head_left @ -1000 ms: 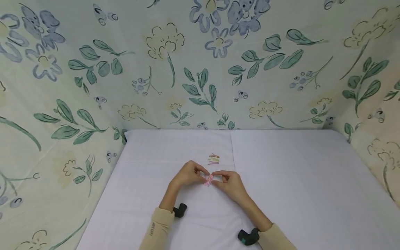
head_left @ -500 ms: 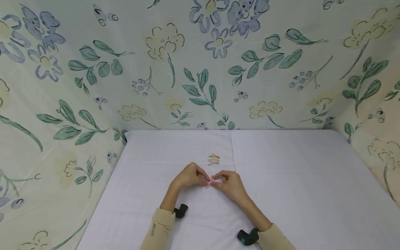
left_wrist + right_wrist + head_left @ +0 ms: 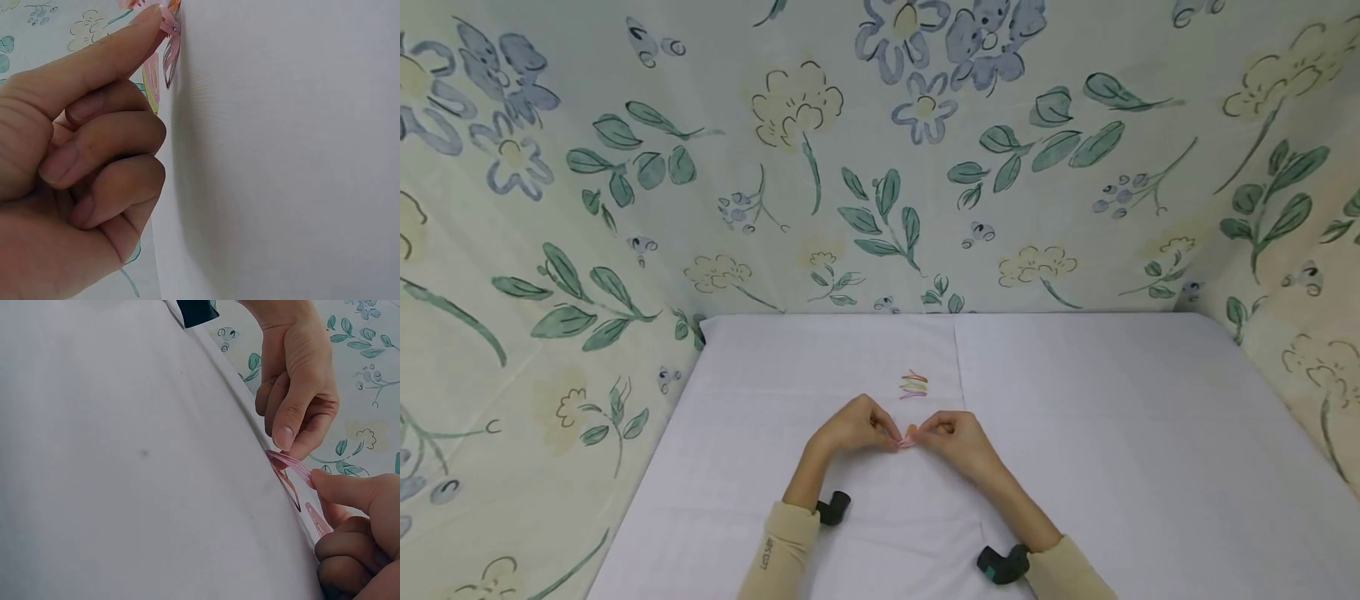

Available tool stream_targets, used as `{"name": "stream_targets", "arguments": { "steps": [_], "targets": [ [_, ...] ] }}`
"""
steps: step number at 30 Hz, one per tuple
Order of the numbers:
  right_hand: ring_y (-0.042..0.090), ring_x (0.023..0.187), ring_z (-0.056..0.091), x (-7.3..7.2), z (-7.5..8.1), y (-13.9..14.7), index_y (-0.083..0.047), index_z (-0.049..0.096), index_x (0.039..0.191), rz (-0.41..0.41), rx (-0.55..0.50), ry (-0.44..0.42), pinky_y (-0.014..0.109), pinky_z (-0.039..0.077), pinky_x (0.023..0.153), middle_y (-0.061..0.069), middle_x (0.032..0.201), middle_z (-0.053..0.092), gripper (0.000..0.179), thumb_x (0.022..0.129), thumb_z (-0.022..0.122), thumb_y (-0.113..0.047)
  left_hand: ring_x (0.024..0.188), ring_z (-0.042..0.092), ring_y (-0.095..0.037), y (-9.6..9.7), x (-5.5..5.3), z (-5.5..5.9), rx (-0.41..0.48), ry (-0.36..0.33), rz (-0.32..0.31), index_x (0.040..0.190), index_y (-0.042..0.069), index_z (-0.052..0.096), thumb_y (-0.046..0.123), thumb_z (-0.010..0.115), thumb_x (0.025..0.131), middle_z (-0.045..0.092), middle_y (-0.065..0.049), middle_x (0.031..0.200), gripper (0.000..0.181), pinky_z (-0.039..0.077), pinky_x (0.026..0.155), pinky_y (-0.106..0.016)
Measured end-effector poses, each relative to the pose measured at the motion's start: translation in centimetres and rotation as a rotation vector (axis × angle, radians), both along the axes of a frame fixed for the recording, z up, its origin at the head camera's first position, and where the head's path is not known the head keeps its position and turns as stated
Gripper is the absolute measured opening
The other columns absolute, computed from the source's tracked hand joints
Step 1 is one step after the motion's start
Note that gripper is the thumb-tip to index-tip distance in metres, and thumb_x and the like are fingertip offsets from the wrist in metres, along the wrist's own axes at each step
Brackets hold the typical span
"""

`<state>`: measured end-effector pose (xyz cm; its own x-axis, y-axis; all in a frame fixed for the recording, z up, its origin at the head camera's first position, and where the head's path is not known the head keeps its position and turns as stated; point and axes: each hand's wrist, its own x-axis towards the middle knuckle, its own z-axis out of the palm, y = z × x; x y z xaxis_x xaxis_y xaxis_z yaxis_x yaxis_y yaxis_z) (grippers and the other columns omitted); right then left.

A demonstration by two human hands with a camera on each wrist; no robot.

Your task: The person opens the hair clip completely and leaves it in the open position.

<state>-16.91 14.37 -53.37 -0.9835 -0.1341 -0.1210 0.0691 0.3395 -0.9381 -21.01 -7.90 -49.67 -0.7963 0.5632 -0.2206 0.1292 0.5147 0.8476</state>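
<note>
Both my hands, left hand (image 3: 853, 425) and right hand (image 3: 955, 439), pinch one thin pink hair clip (image 3: 907, 439) between their fingertips, just nearer me than the coloured clips (image 3: 913, 384) on the counter (image 3: 1112, 433).

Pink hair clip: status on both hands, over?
Left hand and right hand both pinch the pink hair clip just above the white sheet. Spare clips lie beyond, apart. Nothing in the way.

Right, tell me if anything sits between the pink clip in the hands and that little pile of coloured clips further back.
Nothing visible does. The pink clip, pinched by the left hand and right hand, has only bare white cloth between it and the coloured clips.
</note>
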Motion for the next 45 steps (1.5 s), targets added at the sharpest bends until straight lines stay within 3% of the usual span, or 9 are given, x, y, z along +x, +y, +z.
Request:
{"name": "stream_targets", "arguments": {
  "steps": [8,15,19,25,31,35,45],
  "targets": [
    [0.001,0.059,0.043,-0.1,0.4,0.6,0.001,0.077,0.094,-0.025,-0.082,-0.024,0.018,0.036,0.056,-0.008,0.063,0.060,0.019,0.090,0.080,-0.017,0.058,0.043,-0.005,-0.2,-0.3,-0.1,0.014,0.003,-0.020,0.087,-0.001,0.081,0.001,0.082,0.084,0.056,0.008,0.062,0.003,0.035,0.055,-0.019],
    [0.001,0.064,0.047,-0.5,0.2,1.2,0.003,0.074,0.098,-0.025,-0.173,-0.049,0.018,0.039,0.061,-0.002,0.072,0.068,0.019,0.092,0.078,-0.014,0.058,0.044,-0.005,-0.4,-0.4,-0.1,0.048,0.018,0.031,0.088,0.001,0.081,0.004,0.080,0.086,0.054,0.005,0.061,0.004,0.036,0.055,-0.020],
    [0.002,0.063,0.046,-0.6,0.0,1.3,0.003,0.075,0.100,0.006,-0.166,-0.034,0.018,0.039,0.060,-0.001,0.070,0.066,0.020,0.093,0.077,-0.016,0.062,0.045,-0.007,-0.4,-0.4,-0.1,0.078,0.020,0.072,0.088,0.004,0.081,0.002,0.080,0.084,0.058,0.002,0.066,0.005,0.038,0.058,-0.021],
    [0.003,0.058,0.041,-0.7,-0.4,1.5,-0.001,0.077,0.103,0.036,-0.156,0.004,0.019,0.036,0.057,-0.005,0.062,0.054,0.014,0.095,0.073,-0.012,0.070,0.049,-0.007,-0.2,-0.7,-0.2,0.119,0.092,0.120,0.087,0.008,0.082,0.004,0.078,0.087,0.071,0.001,0.081,0.005,0.040,0.063,-0.020],
    [0.004,0.055,0.035,-0.6,-0.2,1.3,-0.002,0.077,0.106,0.010,-0.170,0.028,0.020,0.031,0.054,-0.006,0.060,0.043,0.018,0.095,0.075,-0.017,0.063,0.043,-0.007,0.1,-0.7,-0.2,0.164,0.138,0.168,0.086,0.011,0.083,0.013,0.081,0.089,0.053,0.005,0.065,0.005,0.033,0.058,-0.020],
    [0.004,0.055,0.031,-0.5,0.1,1.3,-0.005,0.078,0.104,-0.030,-0.171,0.049,0.020,0.029,0.054,-0.006,0.060,0.037,0.020,0.094,0.078,-0.021,0.064,0.043,-0.010,0.2,-0.6,-0.1,0.209,0.148,0.188,0.086,0.010,0.083,0.015,0.082,0.089,0.052,0.004,0.065,0.006,0.033,0.058,-0.021],
    [0.003,0.053,0.028,-0.4,0.4,1.2,-0.016,0.083,0.094,-0.076,-0.090,0.267,0.020,0.027,0.050,-0.005,0.058,0.033,0.008,0.088,0.084,-0.022,0.060,0.040,-0.008,0.5,-0.8,-0.5,0.204,0.187,0.195,0.086,0.012,0.084,0.014,0.087,0.084,0.050,0.002,0.063,0.005,0.032,0.055,-0.020]
  ]
}}
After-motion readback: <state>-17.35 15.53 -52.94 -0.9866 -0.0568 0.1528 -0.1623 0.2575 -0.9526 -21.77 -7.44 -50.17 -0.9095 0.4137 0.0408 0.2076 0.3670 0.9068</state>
